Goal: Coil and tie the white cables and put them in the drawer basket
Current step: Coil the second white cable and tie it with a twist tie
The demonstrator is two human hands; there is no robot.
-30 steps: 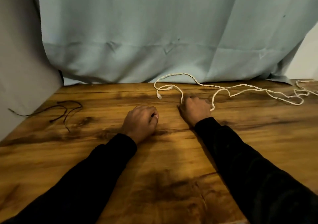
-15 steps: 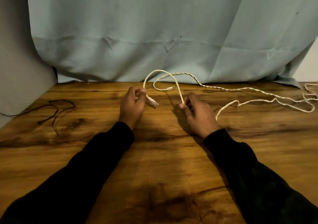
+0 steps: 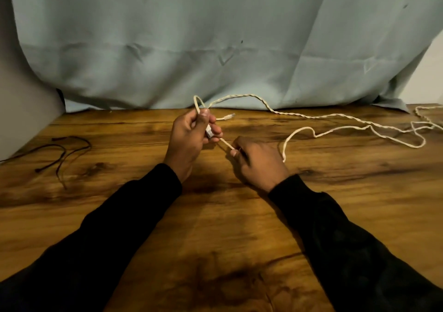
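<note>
Left hand (image 3: 191,136) pinches white cable (image 3: 309,117) end w/ small loop + plug, right hand (image 3: 257,161) grips the run just beside it, rest trails right across surface (image 3: 227,227); imo feed even loops, keep tension, avoid kinks.

We see a wooden desk (image 3: 239,227) with a warm brown top, strong dark grain and several dark knots. Behind its far edge hangs a pale blue-green curtain (image 3: 215,35), creased and folded, its lower edge meeting the desk. On the left part of the desk lies a thin dark cord (image 3: 62,149), loosely looped, one end trailing off toward the left edge. To the far left we see a plain grey wall (image 3: 21,110), and a lighter wall (image 3: 426,71) shows at the right.
</note>
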